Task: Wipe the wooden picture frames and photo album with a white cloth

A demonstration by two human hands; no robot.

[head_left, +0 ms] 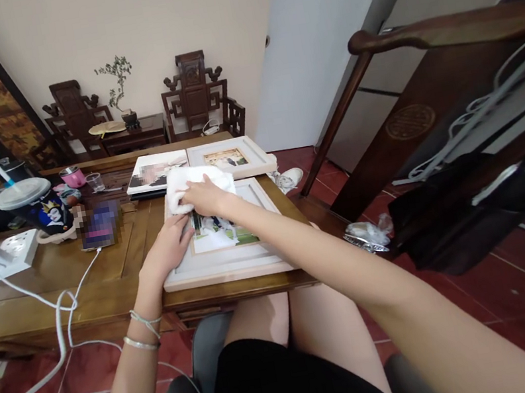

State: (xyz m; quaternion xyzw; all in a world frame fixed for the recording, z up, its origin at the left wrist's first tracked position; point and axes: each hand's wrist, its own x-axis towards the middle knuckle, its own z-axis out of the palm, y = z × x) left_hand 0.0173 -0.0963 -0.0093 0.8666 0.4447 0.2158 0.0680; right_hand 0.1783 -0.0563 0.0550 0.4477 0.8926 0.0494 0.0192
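Observation:
A picture frame (pixel 235 273) with a wide pale border lies flat at the table's front edge, a photo with green and white areas inside it. My right hand (pixel 205 196) presses a folded white cloth (pixel 211 175) onto its upper left part, fingers bent over the cloth. The cloth and my right forearm hide some of the photo and border. Against the left border rests my left hand (pixel 168 247), its fingers stretched out and the thumb apart. Just behind, touching or nearly so, lie a second pale frame (pixel 258 153) and a white photo panel (pixel 157 167).
Left on the wooden table (pixel 109 302) are a lidded cup (pixel 45 206), a phone (pixel 100 225) on a charging cable, a white power strip (pixel 10 255), a pink mug (pixel 72 177) and a clear glass (pixel 95 182). A wooden chair (pixel 417 36) with a black bag (pixel 438 221) stands right.

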